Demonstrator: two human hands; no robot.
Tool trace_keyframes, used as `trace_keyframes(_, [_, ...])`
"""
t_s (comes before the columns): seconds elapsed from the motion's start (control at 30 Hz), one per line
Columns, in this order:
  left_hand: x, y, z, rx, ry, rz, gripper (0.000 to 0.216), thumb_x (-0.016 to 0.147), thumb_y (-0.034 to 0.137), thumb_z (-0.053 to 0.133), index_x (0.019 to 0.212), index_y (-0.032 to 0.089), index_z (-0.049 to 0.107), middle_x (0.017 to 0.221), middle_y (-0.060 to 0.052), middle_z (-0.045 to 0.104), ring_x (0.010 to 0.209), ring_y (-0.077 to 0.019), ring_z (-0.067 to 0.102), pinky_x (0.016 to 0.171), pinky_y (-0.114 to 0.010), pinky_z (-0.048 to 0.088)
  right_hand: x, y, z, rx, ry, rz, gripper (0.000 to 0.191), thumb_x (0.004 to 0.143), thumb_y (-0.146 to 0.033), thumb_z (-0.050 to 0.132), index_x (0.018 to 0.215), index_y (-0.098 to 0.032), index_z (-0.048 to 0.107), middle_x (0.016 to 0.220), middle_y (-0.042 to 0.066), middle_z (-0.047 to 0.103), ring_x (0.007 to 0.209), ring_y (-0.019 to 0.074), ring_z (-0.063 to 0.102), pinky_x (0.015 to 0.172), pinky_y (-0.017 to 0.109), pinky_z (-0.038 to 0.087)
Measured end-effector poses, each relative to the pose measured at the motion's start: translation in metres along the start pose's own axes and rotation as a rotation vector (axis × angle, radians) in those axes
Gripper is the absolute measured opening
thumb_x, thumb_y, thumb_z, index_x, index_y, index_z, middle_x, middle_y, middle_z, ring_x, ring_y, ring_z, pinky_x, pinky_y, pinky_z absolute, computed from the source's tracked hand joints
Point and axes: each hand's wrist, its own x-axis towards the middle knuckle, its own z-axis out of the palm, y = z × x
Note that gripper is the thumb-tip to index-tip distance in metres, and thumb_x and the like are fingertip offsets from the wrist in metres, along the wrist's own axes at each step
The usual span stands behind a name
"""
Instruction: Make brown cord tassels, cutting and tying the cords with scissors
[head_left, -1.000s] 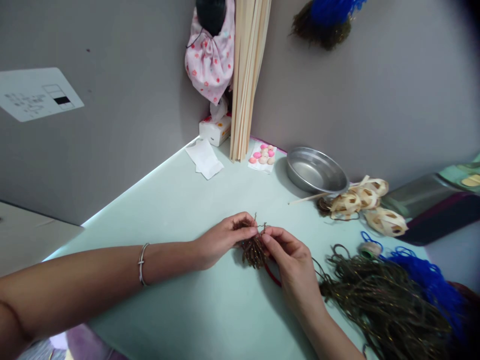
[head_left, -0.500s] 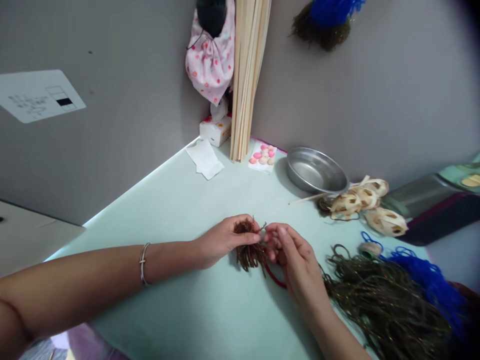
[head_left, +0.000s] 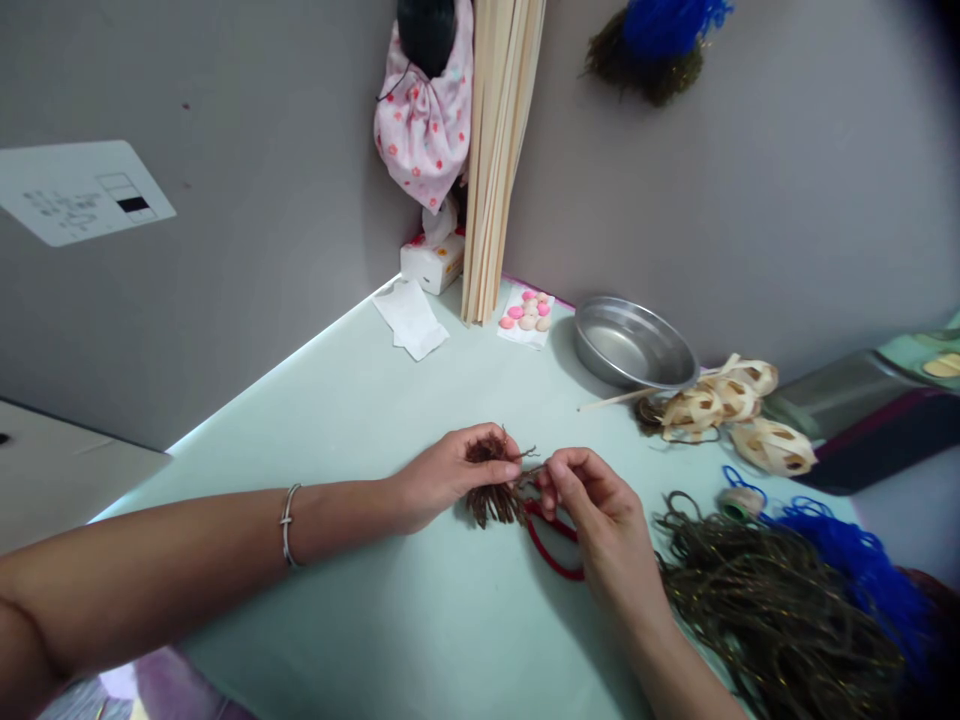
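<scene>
My left hand (head_left: 450, 478) is closed around a small bundle of brown yarn (head_left: 495, 503), its looped ends hanging out below the thumb. Short strands of the yarn stick out past my fingertips to the right. Thumb and forefinger of my right hand (head_left: 592, 500) pinch one thin brown strand (head_left: 534, 470) that runs from the bundle. Under my right hand lies a pair of scissors with red handles (head_left: 553, 555), partly hidden by the fingers and the bundle.
Dark brown yarn (head_left: 772, 600), blue yarn (head_left: 862, 560) and a thread spool (head_left: 741, 502) lie at right. Behind are a metal bowl (head_left: 634, 345), woven pale balls (head_left: 772, 445), wooden strips (head_left: 499, 170), a packet of pink and beige pieces (head_left: 526, 312), white paper (head_left: 411, 318) and a tissue box (head_left: 431, 262).
My right hand has moved slightly right, away from the bundle, drawing the pinched strand out. More of the red scissor handles now shows. The left hand has stayed nearly in place.
</scene>
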Motion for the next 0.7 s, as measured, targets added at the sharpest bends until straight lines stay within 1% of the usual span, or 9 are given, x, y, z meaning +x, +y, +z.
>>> trace_keyframes(0.13, [0.0, 0.007, 0.001, -0.141, 0.066, -0.022, 0.018, 0.081, 0.027, 0.074, 0.086, 0.015, 0.06, 0.082, 0.001, 0.056, 0.076, -0.0083, 0.058, 0.072, -0.019, 0.045, 0.004, 0.006, -0.005, 0.096, 0.046, -0.027, 0.019, 0.09, -0.038, 0.067, 0.085, -0.02, 0.063, 0.073, -0.001, 0.063, 0.063, 0.0107, 0.054, 0.064, 0.022, 0.046])
trace_keyframes(0.23, [0.001, 0.013, 0.001, -0.225, 0.126, -0.013, 0.018, 0.082, 0.026, 0.074, 0.087, 0.015, 0.06, 0.082, 0.001, 0.057, 0.078, -0.0085, 0.06, 0.071, -0.018, 0.047, 0.005, 0.008, -0.006, 0.173, 0.084, 0.0, 0.018, 0.088, -0.037, 0.07, 0.083, -0.021, 0.064, 0.079, -0.001, 0.064, 0.066, 0.0103, 0.057, 0.064, 0.021, 0.047])
trace_keyframes(0.37, [0.003, 0.015, -0.003, -0.243, 0.171, -0.006, 0.017, 0.081, 0.024, 0.074, 0.089, 0.016, 0.061, 0.079, 0.001, 0.056, 0.07, -0.0062, 0.057, 0.066, -0.017, 0.046, 0.006, 0.005, -0.004, 0.243, 0.154, 0.03, 0.019, 0.085, -0.038, 0.072, 0.081, -0.021, 0.064, 0.081, -0.001, 0.064, 0.065, 0.0098, 0.058, 0.064, 0.021, 0.05])
trace_keyframes(0.5, [0.003, 0.014, -0.005, -0.224, 0.156, -0.024, 0.016, 0.083, 0.027, 0.071, 0.087, 0.017, 0.06, 0.072, 0.002, 0.053, 0.062, -0.0045, 0.051, 0.059, -0.015, 0.043, 0.005, 0.0, -0.006, 0.264, 0.235, 0.018, 0.017, 0.084, -0.034, 0.072, 0.078, -0.021, 0.063, 0.087, 0.0, 0.063, 0.068, 0.0107, 0.057, 0.065, 0.022, 0.05])
trace_keyframes(0.53, [0.003, 0.014, -0.005, -0.218, 0.151, -0.025, 0.016, 0.083, 0.027, 0.071, 0.087, 0.017, 0.059, 0.071, 0.002, 0.053, 0.062, -0.0046, 0.051, 0.059, -0.015, 0.042, 0.004, -0.002, -0.007, 0.258, 0.216, 0.003, 0.016, 0.085, -0.032, 0.071, 0.077, -0.021, 0.062, 0.088, 0.0, 0.062, 0.069, 0.0108, 0.057, 0.066, 0.022, 0.049])
trace_keyframes(0.57, [0.003, 0.015, -0.005, -0.21, 0.151, -0.025, 0.016, 0.083, 0.028, 0.071, 0.087, 0.017, 0.059, 0.071, 0.002, 0.054, 0.062, -0.0048, 0.051, 0.059, -0.015, 0.042, 0.003, -0.004, -0.008, 0.244, 0.156, -0.014, 0.016, 0.086, -0.03, 0.069, 0.076, -0.021, 0.061, 0.089, -0.001, 0.062, 0.07, 0.0111, 0.056, 0.068, 0.023, 0.048])
trace_keyframes(0.6, [0.002, 0.015, -0.005, -0.199, 0.156, -0.021, 0.016, 0.083, 0.028, 0.071, 0.086, 0.017, 0.059, 0.072, 0.002, 0.054, 0.062, -0.0049, 0.051, 0.058, -0.015, 0.042, 0.001, -0.007, -0.009, 0.213, 0.044, -0.029, 0.015, 0.086, -0.029, 0.067, 0.075, -0.021, 0.06, 0.089, 0.0, 0.062, 0.071, 0.0115, 0.056, 0.069, 0.023, 0.047])
trace_keyframes(0.63, [0.002, 0.015, -0.005, -0.188, 0.162, -0.013, 0.016, 0.083, 0.028, 0.07, 0.086, 0.017, 0.059, 0.072, 0.002, 0.054, 0.062, -0.005, 0.05, 0.058, -0.015, 0.041, -0.001, -0.01, -0.01, 0.159, -0.101, -0.038, 0.014, 0.087, -0.028, 0.065, 0.076, -0.021, 0.061, 0.088, 0.0, 0.062, 0.072, 0.0123, 0.056, 0.07, 0.024, 0.046])
trace_keyframes(0.7, [0.001, 0.015, -0.005, -0.158, 0.173, 0.007, 0.016, 0.083, 0.029, 0.07, 0.086, 0.018, 0.059, 0.072, 0.002, 0.053, 0.063, -0.0052, 0.05, 0.057, -0.015, 0.04, -0.005, -0.016, -0.009, -0.011, -0.363, -0.03, 0.012, 0.089, -0.029, 0.062, 0.08, -0.021, 0.061, 0.085, 0.001, 0.062, 0.075, 0.0147, 0.055, 0.072, 0.026, 0.044])
